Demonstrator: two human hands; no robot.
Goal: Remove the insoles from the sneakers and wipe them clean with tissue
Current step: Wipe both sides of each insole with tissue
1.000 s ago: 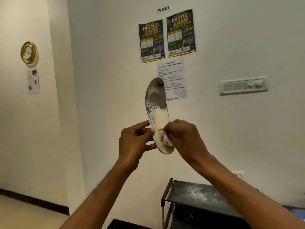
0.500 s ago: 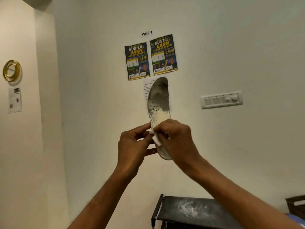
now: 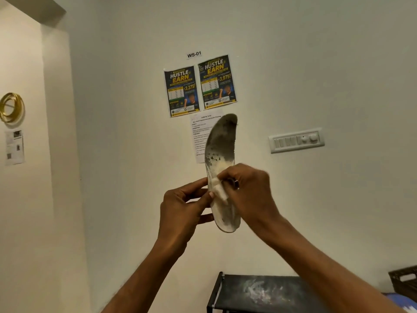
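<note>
I hold a white insole [image 3: 222, 145] upright in front of the wall, its upper half stained dark grey and its lower half pale. My left hand [image 3: 182, 208] pinches its left edge near the middle. My right hand [image 3: 250, 195] presses a small wad of white tissue [image 3: 220, 190] against the insole's face at mid-length. The right hand covers part of the insole's right side. No sneakers are in view.
A black metal rack [image 3: 266, 292] with a scuffed top stands below at the lower right. A dark woven basket [image 3: 404, 281] sits at the right edge. Posters [image 3: 199, 85] and a switch plate [image 3: 296, 140] hang on the wall behind.
The view has tilted upward, so the rack sits lower in the frame. My right hand has moved the tissue up from near the heel to the middle of the insole.
</note>
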